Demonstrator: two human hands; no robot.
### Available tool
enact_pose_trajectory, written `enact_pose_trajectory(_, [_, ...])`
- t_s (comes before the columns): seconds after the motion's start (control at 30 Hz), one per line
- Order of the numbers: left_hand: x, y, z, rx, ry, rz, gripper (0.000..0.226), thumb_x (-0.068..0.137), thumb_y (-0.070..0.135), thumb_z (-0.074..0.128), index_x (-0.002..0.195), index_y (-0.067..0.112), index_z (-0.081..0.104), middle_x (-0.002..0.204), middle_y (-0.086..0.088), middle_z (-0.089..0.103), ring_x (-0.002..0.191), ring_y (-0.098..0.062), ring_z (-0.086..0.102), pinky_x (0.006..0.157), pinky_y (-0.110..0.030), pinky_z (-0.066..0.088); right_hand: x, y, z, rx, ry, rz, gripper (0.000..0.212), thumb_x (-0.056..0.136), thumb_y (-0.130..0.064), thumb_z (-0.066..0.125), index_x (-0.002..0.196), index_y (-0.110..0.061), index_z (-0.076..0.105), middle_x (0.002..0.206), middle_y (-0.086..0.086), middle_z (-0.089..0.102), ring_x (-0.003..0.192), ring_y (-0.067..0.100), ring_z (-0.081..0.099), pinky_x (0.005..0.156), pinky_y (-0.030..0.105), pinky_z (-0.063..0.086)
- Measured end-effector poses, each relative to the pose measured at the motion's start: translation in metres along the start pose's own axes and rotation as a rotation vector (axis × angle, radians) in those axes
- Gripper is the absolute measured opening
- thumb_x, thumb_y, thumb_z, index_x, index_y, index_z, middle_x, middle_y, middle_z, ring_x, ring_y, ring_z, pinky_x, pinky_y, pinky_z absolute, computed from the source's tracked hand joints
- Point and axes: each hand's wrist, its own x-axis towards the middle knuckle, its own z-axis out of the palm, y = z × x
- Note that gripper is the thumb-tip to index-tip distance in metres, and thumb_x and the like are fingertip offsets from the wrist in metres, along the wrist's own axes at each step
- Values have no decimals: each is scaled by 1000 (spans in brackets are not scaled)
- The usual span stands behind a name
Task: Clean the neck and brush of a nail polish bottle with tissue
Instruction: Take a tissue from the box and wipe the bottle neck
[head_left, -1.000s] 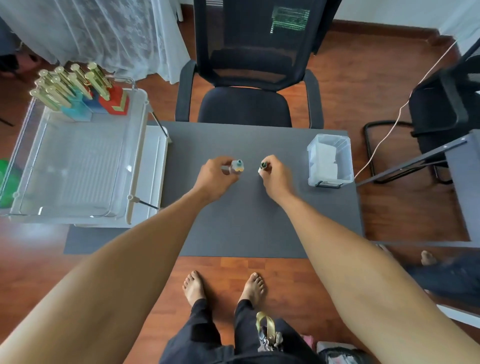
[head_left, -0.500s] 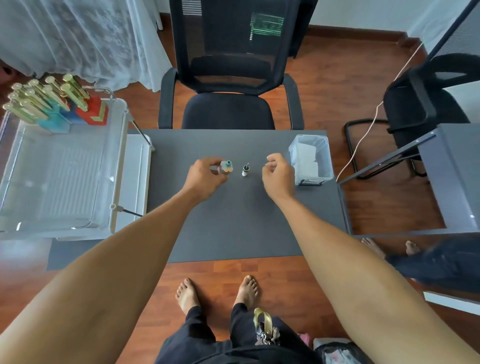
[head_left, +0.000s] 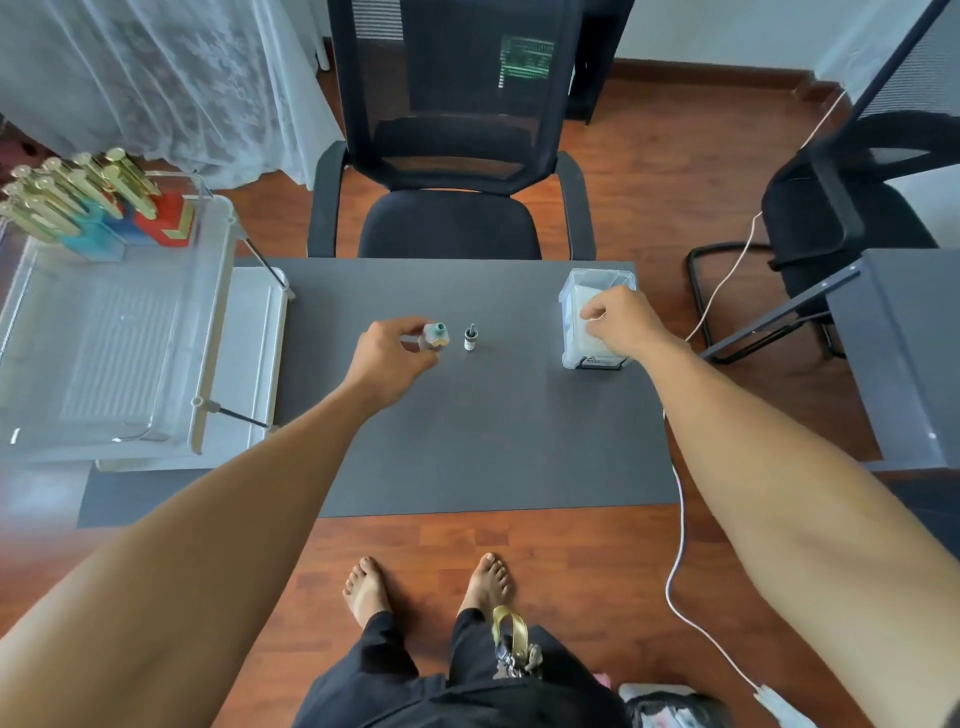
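**Mia:** Why is the big grey table (head_left: 467, 441) so bare?

**Sam:** I think it is so there is room to work. Only a few small things sit on it.

**Mia:** What is in the big clear tray (head_left: 104, 353) off to the left?

**Sam:** It looks almost empty. At its far end stand bright bottles with gold caps (head_left: 78, 192), all close together. I guess those wait for their turn.

**Mia:** And the clear box (head_left: 592, 312) on the right side of the table?

**Sam:** It has white tissue inside. The right hand (head_left: 618, 319) is on top of it, fingers bent down into the box. I think it wants a tissue for wiping. I cannot tell if it has pinched one yet.

**Mia:** What is the left hand (head_left: 389, 358) doing?

**Sam:** It holds the nail polish bottle (head_left: 435, 335) near the middle of the table. The fingers are curled round it, and the open neck points up. I think it is held so it will not tip and spill.

**Mia:** What is that tiny thing just beside it?

**Sam:** That is the cap with the brush (head_left: 470, 338). It stands alone on the table with the brush end up, so no polish gets on the table. Nobody is touching it.
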Motion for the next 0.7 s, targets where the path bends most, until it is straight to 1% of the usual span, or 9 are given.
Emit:
enact_pose_trajectory(0.1, [-5,-1,3,15,-6,-4,22,92,17,78,114,21,78,105,0,78,49,11,58,41,-8,36,5,4,4,-49,0,-23,24,91,8,57,111,12,70,125,29,69,121,48,62,101,56,53])
enact_pose_trajectory(0.17, [-8,-2,7,27,-5,-16,25,91,19,79,116,21,77,108,2,77,54,13,60,43,-7,37,5,6,7,-84,8,-57,27,89,10,56,114,16,64,127,33,65,121,50,59,100,61,52])
enact_pose_trajectory(0.27, [-12,-2,10,31,0,-22,22,91,20,79,113,21,78,109,2,77,57,12,62,45,-8,38,5,7,8,-100,11,-84,31,89,8,61,120,13,65,128,32,66,118,51,61,100,58,53])
enact_pose_trajectory(0.37, [-15,0,10,38,6,-18,21,91,21,80,112,22,78,108,2,78,59,10,63,44,-9,39,5,7,6,-107,19,-100,25,87,10,59,110,17,66,122,34,66,116,50,61,96,61,54])
enact_pose_trajectory(0.4, [-16,1,11,36,9,-18,22,91,21,80,113,22,78,108,2,77,58,11,63,44,-10,39,4,7,5,-100,28,-97,21,87,10,59,105,14,69,116,32,70,111,50,64,91,59,57])
enact_pose_trajectory(0.47, [-18,4,12,34,14,-19,23,92,21,80,115,22,78,109,2,77,59,10,64,43,-10,40,0,7,4,-91,42,-97,16,90,6,60,95,4,75,104,20,76,98,42,69,83,49,59])
enact_pose_trajectory(0.53, [-19,6,13,44,14,-17,22,92,21,80,114,22,78,110,2,77,66,7,67,45,-10,41,-2,8,4,-87,41,-95,17,92,5,59,91,-2,75,100,11,76,91,35,70,78,45,58])
enact_pose_trajectory(0.63, [-22,10,14,56,13,-14,21,92,21,79,113,22,78,108,3,78,70,5,69,49,-12,44,-3,10,5,-90,22,-101,19,93,6,55,91,-1,73,102,12,74,92,37,70,79,48,59])
enact_pose_trajectory(0.7, [-25,12,14,62,12,-12,22,92,22,79,114,22,78,108,2,78,80,-4,73,53,-13,46,-2,11,5,-85,15,-107,19,92,7,53,98,1,71,107,18,73,96,43,68,84,51,58])
